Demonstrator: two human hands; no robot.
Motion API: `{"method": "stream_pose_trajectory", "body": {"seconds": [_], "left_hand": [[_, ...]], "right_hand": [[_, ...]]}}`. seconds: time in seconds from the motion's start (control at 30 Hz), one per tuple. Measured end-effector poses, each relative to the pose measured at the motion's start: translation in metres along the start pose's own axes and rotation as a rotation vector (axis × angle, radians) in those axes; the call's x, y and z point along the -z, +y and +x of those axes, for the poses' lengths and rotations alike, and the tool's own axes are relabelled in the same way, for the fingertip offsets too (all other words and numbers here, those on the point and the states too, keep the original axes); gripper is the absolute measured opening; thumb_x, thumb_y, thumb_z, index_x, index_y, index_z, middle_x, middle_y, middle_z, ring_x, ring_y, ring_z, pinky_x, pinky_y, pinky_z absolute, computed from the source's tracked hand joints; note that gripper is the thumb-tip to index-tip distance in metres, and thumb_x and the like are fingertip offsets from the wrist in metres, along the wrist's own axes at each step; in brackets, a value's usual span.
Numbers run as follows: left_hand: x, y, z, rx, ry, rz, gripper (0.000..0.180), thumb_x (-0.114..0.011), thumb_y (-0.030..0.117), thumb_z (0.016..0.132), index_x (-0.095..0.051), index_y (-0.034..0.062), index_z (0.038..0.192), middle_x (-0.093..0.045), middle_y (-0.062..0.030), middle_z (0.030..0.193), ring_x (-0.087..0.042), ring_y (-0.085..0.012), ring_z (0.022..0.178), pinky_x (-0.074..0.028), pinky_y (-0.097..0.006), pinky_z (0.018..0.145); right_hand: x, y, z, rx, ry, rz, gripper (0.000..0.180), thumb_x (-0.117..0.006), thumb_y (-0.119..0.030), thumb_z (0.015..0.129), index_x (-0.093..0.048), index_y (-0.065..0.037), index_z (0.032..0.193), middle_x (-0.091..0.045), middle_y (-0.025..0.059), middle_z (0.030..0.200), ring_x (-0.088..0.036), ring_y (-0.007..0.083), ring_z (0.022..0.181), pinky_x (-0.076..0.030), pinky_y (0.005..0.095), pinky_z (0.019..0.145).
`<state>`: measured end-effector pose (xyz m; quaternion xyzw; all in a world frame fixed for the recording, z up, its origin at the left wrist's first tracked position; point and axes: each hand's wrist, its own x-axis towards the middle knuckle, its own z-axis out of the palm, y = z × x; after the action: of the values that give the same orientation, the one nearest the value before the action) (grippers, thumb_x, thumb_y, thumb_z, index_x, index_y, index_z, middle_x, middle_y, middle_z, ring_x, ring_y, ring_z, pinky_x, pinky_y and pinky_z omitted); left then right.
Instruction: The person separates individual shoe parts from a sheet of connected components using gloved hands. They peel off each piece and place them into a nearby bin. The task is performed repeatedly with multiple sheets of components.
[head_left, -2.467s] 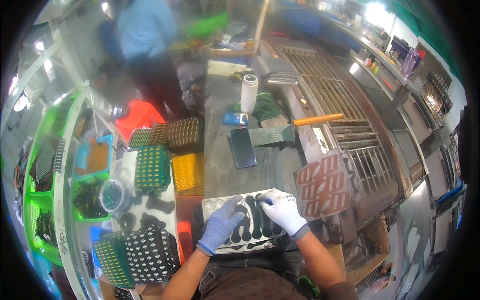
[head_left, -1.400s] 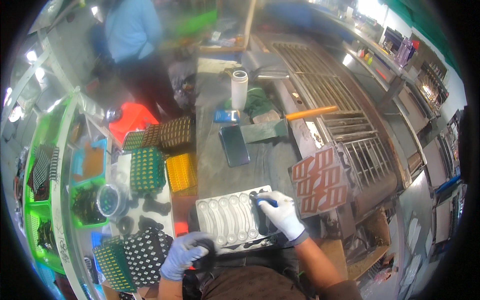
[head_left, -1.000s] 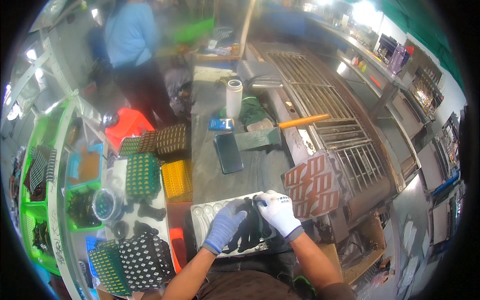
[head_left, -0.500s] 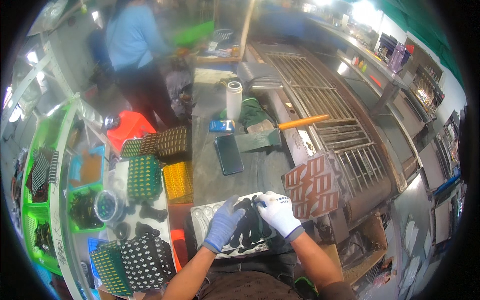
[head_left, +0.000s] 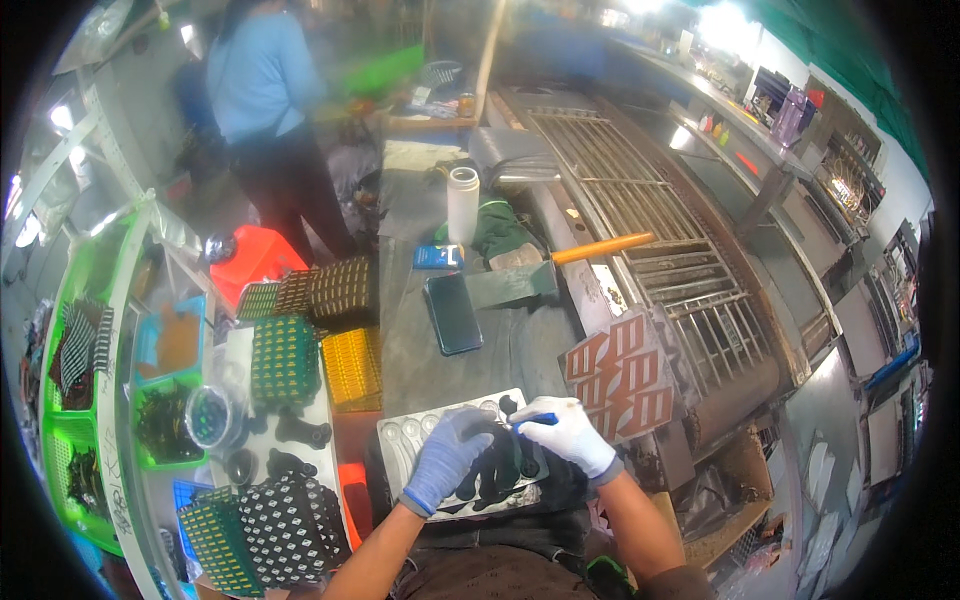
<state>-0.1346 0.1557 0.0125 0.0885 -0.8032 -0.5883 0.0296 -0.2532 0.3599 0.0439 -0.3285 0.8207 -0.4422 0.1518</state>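
Observation:
A pale metal mould plate (head_left: 397,440) with rows of rounded hollows lies in front of me. Several dark, soft-looking black pieces (head_left: 490,478) cover its middle and right side. My left hand (head_left: 450,458), in a blue-grey glove, bears on the plate; its fingers are bent and drawn together beside the black pieces, and what they pinch is hidden. In a white glove, my right hand (head_left: 568,435) grips a slim blue tool (head_left: 540,418), its tip over the plate's upper right. The tool's exact kind is unclear.
Beyond the plate lie a dark phone (head_left: 454,314), a wide blade with an orange handle (head_left: 600,248), a blue box (head_left: 438,257) and a white bottle (head_left: 463,205). Patterned stacks (head_left: 285,358) stand left; a brown-patterned sheet (head_left: 620,378) lies right. A person (head_left: 262,90) stands far left.
My right hand has shifted slightly right and down from the plate's upper edge, and the blue tool now shows clearly. The left hand stays at the plate, its fingers slightly more bunched.

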Motion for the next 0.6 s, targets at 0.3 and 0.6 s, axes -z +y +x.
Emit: {"method": "stream_pose_trajectory", "body": {"seconds": [0.3, 0.6], "left_hand": [[-0.009, -0.001, -0.001, 0.147, 0.037, -0.219, 0.044, -0.071, 0.018, 0.096, -0.063, 0.0044, 0.137, -0.071, -0.0156, 0.125, -0.069, -0.024, 0.109, -0.053, -0.034, 0.095], [-0.008, 0.0, -0.002, 0.145, 0.018, -0.02, 0.055, -0.072, 0.021, 0.094, -0.059, 0.0125, 0.147, -0.072, -0.0174, 0.123, -0.072, -0.0269, 0.102, -0.055, -0.036, 0.09]], "right_hand": [[-0.006, 0.003, 0.018, -0.104, 0.153, -0.485, 0.018, -0.067, -0.025, 0.087, -0.081, -0.016, 0.093, -0.076, 0.0085, 0.096, -0.073, 0.0309, 0.09, -0.057, 0.0419, 0.082], [0.003, -0.012, -0.001, -0.027, 0.002, -0.049, 0.023, -0.073, -0.016, 0.083, -0.08, -0.005, 0.103, -0.077, 0.0144, 0.098, -0.075, 0.0272, 0.093, -0.057, 0.0354, 0.086]]}}
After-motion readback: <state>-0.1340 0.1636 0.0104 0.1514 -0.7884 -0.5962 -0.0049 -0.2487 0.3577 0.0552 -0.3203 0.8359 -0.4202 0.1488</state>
